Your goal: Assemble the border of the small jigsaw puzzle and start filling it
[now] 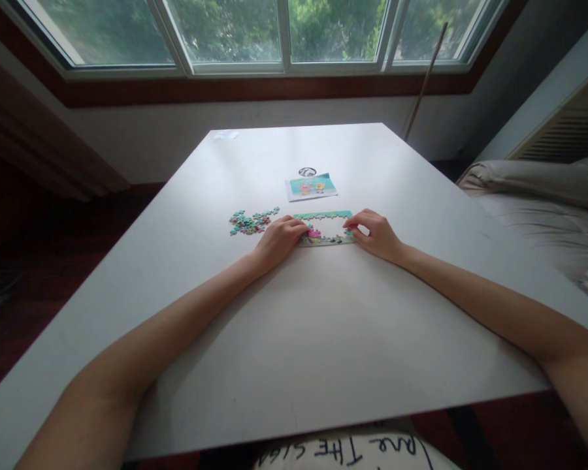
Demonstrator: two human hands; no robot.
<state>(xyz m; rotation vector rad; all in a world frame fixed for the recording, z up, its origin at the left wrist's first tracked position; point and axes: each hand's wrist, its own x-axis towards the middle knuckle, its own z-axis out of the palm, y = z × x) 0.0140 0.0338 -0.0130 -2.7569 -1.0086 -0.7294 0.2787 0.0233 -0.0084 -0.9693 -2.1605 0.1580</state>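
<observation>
A partly built jigsaw frame, teal along its top edge with a bare middle, lies on the white table. My left hand rests at its left end, fingers curled and pressing on the pink pieces there. At the puzzle's right end, my right hand has its fingertips pinched together on the edge pieces. A heap of loose puzzle pieces lies just left of my left hand.
A reference picture card lies beyond the puzzle, with a small dark round object behind it. A bed with grey bedding stands to the right. A stick leans against the window wall. A small paper scrap sits at the table's far corner.
</observation>
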